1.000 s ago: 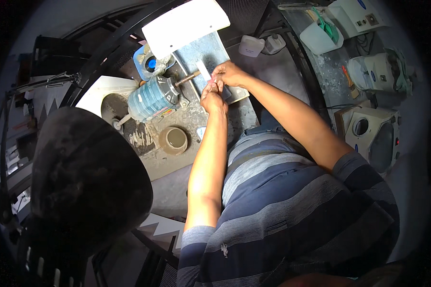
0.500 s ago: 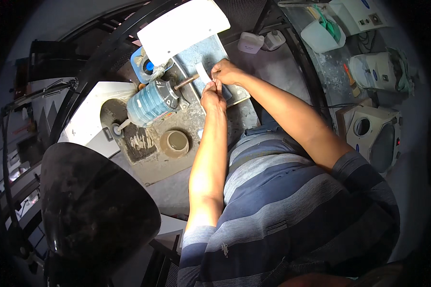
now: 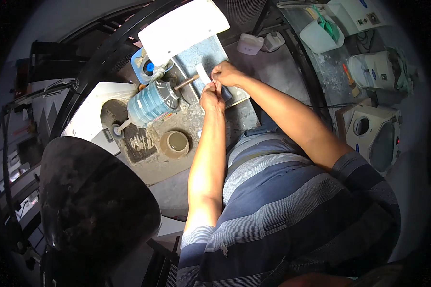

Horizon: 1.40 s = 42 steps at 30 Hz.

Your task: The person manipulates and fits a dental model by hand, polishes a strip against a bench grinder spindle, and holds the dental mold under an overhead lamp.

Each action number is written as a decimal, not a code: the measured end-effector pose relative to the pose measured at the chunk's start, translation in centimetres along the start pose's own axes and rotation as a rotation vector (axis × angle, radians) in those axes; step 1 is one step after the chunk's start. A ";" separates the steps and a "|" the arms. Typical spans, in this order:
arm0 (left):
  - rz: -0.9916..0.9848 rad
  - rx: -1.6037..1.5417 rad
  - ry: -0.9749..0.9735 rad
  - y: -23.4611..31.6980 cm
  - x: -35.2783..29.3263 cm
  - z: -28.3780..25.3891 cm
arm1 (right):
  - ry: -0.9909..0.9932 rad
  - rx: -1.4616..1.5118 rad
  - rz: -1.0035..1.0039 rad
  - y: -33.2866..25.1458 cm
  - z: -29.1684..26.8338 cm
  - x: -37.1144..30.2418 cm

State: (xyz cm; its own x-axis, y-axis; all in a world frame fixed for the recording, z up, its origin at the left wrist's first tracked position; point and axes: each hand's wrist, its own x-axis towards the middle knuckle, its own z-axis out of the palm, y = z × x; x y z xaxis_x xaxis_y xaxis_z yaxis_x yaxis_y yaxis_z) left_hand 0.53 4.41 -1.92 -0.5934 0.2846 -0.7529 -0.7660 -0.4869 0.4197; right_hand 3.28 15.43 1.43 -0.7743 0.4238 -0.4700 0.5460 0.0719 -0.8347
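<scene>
A white disc-shaped wheel (image 3: 203,72) sits at the end of a brownish metal shaft (image 3: 187,82). The shaft comes out of a machine body covered by a clear blue plastic bottle (image 3: 151,104). Close to the wheel's right face, my right hand (image 3: 226,74) has its fingers pinched together. My left hand (image 3: 211,97) is closed just below it, fingertips almost meeting the right ones. Whatever they pinch between them is too small and hidden to make out. Beneath the wheel lies a blue-grey tray (image 3: 190,56), with a white panel (image 3: 184,29) over its far side.
A round bowl (image 3: 175,144) of murky liquid stands on the stained bench, left of my left forearm. A blue container (image 3: 143,67) is behind the bottle. The black lamp shade (image 3: 98,191) fills the lower left. At right are white machines (image 3: 374,136), a brush (image 3: 352,81) and plastic jugs (image 3: 250,43).
Both hands stay at the wheel in nearly the same pose. Only a slight shift of the left forearm and of the view shows.
</scene>
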 end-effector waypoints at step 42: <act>-0.093 0.375 -0.282 2.9 -2.5 -2.2 | 0.175 -0.098 -0.403 1.7 -0.2 -6.5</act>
State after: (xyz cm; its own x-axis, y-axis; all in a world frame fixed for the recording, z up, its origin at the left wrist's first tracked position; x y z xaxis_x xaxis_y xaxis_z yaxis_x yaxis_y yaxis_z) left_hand 0.32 0.47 0.06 -0.5226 0.5512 -0.6504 -0.8243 -0.1320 0.5505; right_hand 9.33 12.99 3.12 -0.8702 0.4900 -0.0508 0.2464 0.3436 -0.9062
